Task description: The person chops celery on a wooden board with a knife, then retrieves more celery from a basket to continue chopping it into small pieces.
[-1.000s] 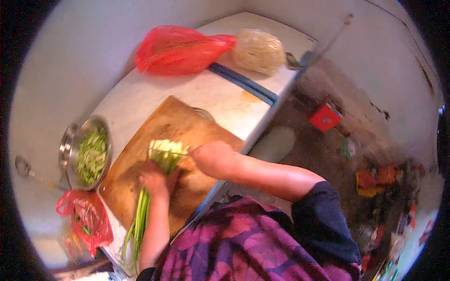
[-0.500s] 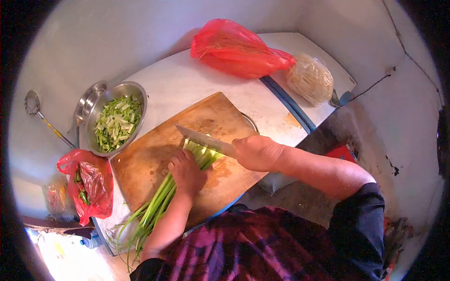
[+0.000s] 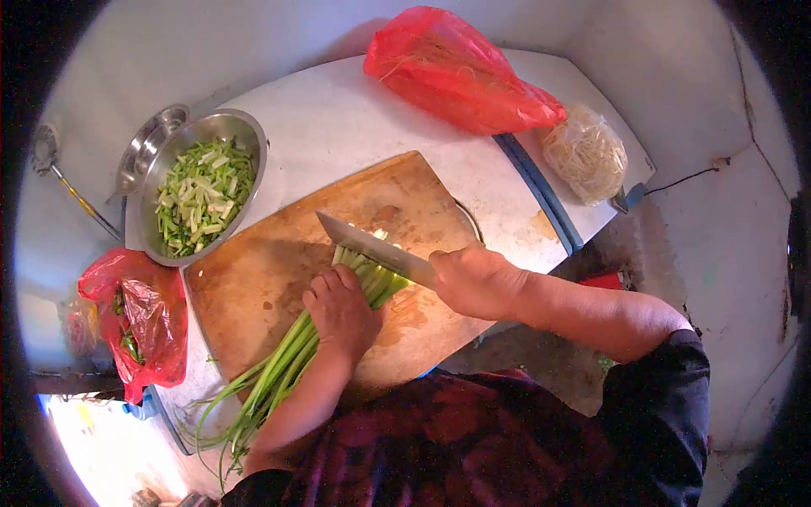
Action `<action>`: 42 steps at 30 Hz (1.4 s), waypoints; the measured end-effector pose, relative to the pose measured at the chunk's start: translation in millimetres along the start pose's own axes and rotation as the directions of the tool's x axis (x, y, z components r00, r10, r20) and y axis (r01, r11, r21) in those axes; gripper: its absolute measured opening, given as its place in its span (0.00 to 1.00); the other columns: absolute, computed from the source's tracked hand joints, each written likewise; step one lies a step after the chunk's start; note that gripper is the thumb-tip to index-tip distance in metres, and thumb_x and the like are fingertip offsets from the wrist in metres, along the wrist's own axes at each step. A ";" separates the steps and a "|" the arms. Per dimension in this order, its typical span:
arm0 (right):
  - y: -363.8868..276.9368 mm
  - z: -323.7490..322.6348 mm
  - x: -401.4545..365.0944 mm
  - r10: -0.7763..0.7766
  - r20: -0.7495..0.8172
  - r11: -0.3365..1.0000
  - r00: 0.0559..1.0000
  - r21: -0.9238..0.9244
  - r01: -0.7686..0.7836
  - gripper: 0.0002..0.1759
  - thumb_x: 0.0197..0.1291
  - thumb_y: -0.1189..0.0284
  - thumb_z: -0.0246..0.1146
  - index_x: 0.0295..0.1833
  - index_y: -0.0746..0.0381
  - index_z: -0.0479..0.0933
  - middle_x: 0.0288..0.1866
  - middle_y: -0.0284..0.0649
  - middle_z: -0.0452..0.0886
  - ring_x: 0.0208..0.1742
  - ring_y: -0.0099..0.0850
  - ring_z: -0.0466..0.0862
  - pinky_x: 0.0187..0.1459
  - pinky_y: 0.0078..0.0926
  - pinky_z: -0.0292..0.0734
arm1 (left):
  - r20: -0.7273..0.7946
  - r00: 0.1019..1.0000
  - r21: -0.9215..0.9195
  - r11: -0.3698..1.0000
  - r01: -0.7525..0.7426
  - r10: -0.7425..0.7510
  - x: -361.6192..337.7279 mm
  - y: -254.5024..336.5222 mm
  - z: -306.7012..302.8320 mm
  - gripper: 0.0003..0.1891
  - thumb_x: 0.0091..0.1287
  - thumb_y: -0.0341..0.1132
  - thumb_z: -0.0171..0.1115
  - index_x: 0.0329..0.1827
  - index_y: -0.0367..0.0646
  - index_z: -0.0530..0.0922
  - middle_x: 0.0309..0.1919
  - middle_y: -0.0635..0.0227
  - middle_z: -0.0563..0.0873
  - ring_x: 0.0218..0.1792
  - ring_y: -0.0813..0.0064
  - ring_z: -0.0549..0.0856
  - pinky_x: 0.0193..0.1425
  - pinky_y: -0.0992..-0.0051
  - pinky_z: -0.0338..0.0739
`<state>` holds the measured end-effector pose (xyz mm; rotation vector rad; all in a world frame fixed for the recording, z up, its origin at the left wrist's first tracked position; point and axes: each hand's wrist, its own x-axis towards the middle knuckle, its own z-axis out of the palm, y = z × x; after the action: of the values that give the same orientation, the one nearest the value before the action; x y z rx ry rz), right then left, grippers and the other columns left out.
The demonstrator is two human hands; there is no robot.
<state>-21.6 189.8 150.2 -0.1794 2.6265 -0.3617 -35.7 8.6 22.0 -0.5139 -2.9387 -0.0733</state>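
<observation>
A bundle of long green stalks (image 3: 287, 357) lies across the wooden cutting board (image 3: 253, 283), with its thin ends hanging off the board's near left side. My left hand (image 3: 342, 311) is closed over the stalks close to their cut ends. The handle of a broad knife (image 3: 372, 247) is in my right hand (image 3: 477, 283), whose fingers are wrapped round it. Its blade points up and left, over the stalk ends. Small pale pieces show just behind the blade. Cut green pieces (image 3: 203, 198) fill a metal bowl (image 3: 258, 139) at the board's back left corner.
Behind the board, a red plastic bag (image 3: 456, 72) rests on the white table (image 3: 317, 101). A clear bag of pale strands (image 3: 587, 156) sits right of it. Another red bag (image 3: 156, 325) holds green items at the left. A ladle (image 3: 76, 194) hangs on the left wall.
The camera view has shifted a little. Small pale pieces now show behind the blade, which still lies over the stalk ends. Both hands keep their hold.
</observation>
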 end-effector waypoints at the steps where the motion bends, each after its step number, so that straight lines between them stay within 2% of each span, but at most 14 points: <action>1: 0.3 0.8 1.4 -0.002 -0.011 1.000 1.000 0.002 0.002 0.14 0.58 0.70 0.47 0.42 0.69 0.73 0.33 0.59 0.80 0.37 0.54 0.83 0.40 0.50 0.76 | -0.005 1.000 0.003 1.000 0.004 -0.004 0.1 0.6 1.1 0.45 0.44 0.66 0.65 0.53 0.33 0.68 0.42 0.60 0.72 0.43 0.64 0.70 0.45 0.64 0.63; 3: 1.3 3.5 3.1 -0.009 -0.034 1.000 0.999 0.010 0.009 0.15 0.59 0.69 0.46 0.43 0.69 0.72 0.33 0.59 0.80 0.37 0.54 0.82 0.41 0.51 0.76 | -0.015 1.000 0.015 1.000 0.010 -0.009 -1.3 1.4 2.6 0.45 0.44 0.66 0.65 0.53 0.33 0.68 0.43 0.60 0.72 0.44 0.64 0.70 0.45 0.64 0.63; 6: 8.3 5.4 17.8 -0.062 -0.025 0.998 0.998 -0.026 0.061 0.15 0.59 0.70 0.46 0.41 0.69 0.72 0.33 0.59 0.80 0.37 0.55 0.82 0.40 0.50 0.76 | -0.134 0.991 0.065 0.998 -0.005 0.014 -3.0 1.9 5.4 0.45 0.44 0.65 0.65 0.53 0.32 0.67 0.43 0.60 0.72 0.44 0.64 0.70 0.47 0.63 0.63; 9: 17.0 21.3 25.8 -0.137 -0.129 0.991 0.982 -0.013 0.136 0.10 0.57 0.71 0.52 0.36 0.68 0.71 0.27 0.57 0.79 0.30 0.54 0.81 0.33 0.48 0.76 | 0.019 1.000 0.007 1.000 0.017 -0.017 0.7 1.7 -4.0 0.44 0.45 0.63 0.66 0.53 0.32 0.67 0.43 0.59 0.73 0.45 0.63 0.71 0.48 0.62 0.63; 12: 22.4 38.4 24.8 -0.165 -0.172 0.986 0.971 -0.002 0.167 0.11 0.57 0.71 0.52 0.36 0.69 0.71 0.27 0.57 0.80 0.30 0.53 0.81 0.34 0.47 0.76 | 0.095 0.994 -0.144 0.987 0.066 -0.052 2.3 2.4 -5.1 0.42 0.45 0.60 0.68 0.52 0.32 0.67 0.42 0.58 0.73 0.45 0.62 0.71 0.48 0.62 0.63; 15: 22.3 47.8 25.7 -0.168 -0.232 0.983 0.958 0.038 0.182 0.11 0.57 0.71 0.51 0.36 0.71 0.70 0.27 0.57 0.79 0.29 0.53 0.81 0.33 0.46 0.77 | 0.003 1.000 -0.070 0.997 0.012 -0.011 0.0 1.9 -2.9 0.41 0.44 0.56 0.71 0.51 0.32 0.67 0.41 0.57 0.74 0.46 0.62 0.71 0.48 0.62 0.64; 21: 14.1 55.9 45.1 -0.167 -0.278 0.976 0.946 0.089 0.198 0.11 0.57 0.71 0.51 0.35 0.69 0.71 0.29 0.57 0.79 0.32 0.53 0.81 0.37 0.47 0.76 | 0.070 0.996 -0.101 0.993 0.066 -0.059 -0.2 6.5 -10.9 0.37 0.44 0.54 0.72 0.48 0.37 0.66 0.42 0.56 0.74 0.47 0.59 0.72 0.51 0.60 0.65; 22: 15.5 54.9 42.4 -0.143 -0.283 0.981 0.948 0.090 0.174 0.11 0.57 0.70 0.51 0.35 0.69 0.71 0.30 0.57 0.80 0.33 0.53 0.81 0.38 0.48 0.75 | 0.073 0.996 -0.099 0.993 0.061 -0.054 -0.8 7.3 -10.9 0.38 0.45 0.54 0.72 0.49 0.36 0.66 0.43 0.56 0.74 0.47 0.59 0.72 0.52 0.60 0.65; 28: 37.4 48.4 22.8 -0.212 -0.504 0.919 0.837 0.188 0.346 0.14 0.59 0.68 0.53 0.31 0.68 0.74 0.27 0.58 0.79 0.31 0.54 0.81 0.35 0.48 0.76 | 0.070 0.997 -0.075 0.996 0.044 -0.038 1.5 -4.4 -13.8 0.42 0.45 0.55 0.72 0.55 0.34 0.65 0.47 0.53 0.75 0.51 0.57 0.72 0.54 0.59 0.64; 31: 50.0 27.4 5.2 -0.222 -0.595 0.892 0.772 0.196 0.408 0.13 0.61 0.67 0.55 0.33 0.69 0.69 0.24 0.59 0.74 0.29 0.56 0.78 0.29 0.46 0.71 | 0.105 0.991 -0.072 0.994 0.085 -0.078 0.8 -8.1 -10.9 0.47 0.44 0.56 0.73 0.59 0.32 0.62 0.49 0.55 0.74 0.52 0.59 0.71 0.57 0.59 0.61; 34: 46.8 8.7 -19.9 -0.168 -0.575 0.884 0.801 0.271 0.380 0.12 0.60 0.69 0.57 0.32 0.68 0.67 0.22 0.58 0.73 0.27 0.56 0.77 0.27 0.46 0.69 | 0.206 0.968 -0.106 0.980 0.168 -0.144 1.1 -1.7 -25.3 0.55 0.41 0.57 0.74 0.65 0.31 0.56 0.57 0.50 0.70 0.59 0.56 0.68 0.64 0.56 0.57; 37: 45.1 19.3 -32.7 -0.221 -0.562 0.888 0.797 0.222 0.403 0.10 0.60 0.69 0.56 0.37 0.66 0.67 0.21 0.56 0.75 0.25 0.56 0.78 0.27 0.49 0.72 | 0.135 0.980 0.001 0.989 0.146 -0.145 -11.4 -6.3 -28.9 0.62 0.38 0.59 0.75 0.70 0.31 0.50 0.66 0.46 0.62 0.66 0.53 0.62 0.70 0.52 0.50; 40: 36.6 29.9 -44.1 -0.252 -0.533 0.894 0.808 0.192 0.405 0.10 0.60 0.69 0.55 0.41 0.65 0.65 0.22 0.55 0.77 0.25 0.55 0.79 0.27 0.51 0.74 | 0.296 0.933 -0.025 0.975 0.221 -0.203 -21.8 -15.3 -45.4 0.65 0.37 0.61 0.74 0.71 0.31 0.47 0.71 0.46 0.53 0.71 0.52 0.56 0.73 0.49 0.42; 42: 30.1 36.4 -50.7 -0.259 -0.510 0.909 0.820 0.159 0.386 0.10 0.60 0.70 0.55 0.42 0.64 0.65 0.22 0.54 0.77 0.25 0.54 0.80 0.27 0.50 0.74 | 0.294 0.930 -0.028 0.970 0.240 -0.221 -28.2 -23.5 -38.1 0.62 0.39 0.60 0.74 0.70 0.31 0.50 0.69 0.46 0.56 0.69 0.51 0.58 0.71 0.49 0.47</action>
<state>38.4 220.1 133.1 -0.5172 2.9926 -0.9744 -12.0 -25.8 54.6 -0.1956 -3.2818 -0.1298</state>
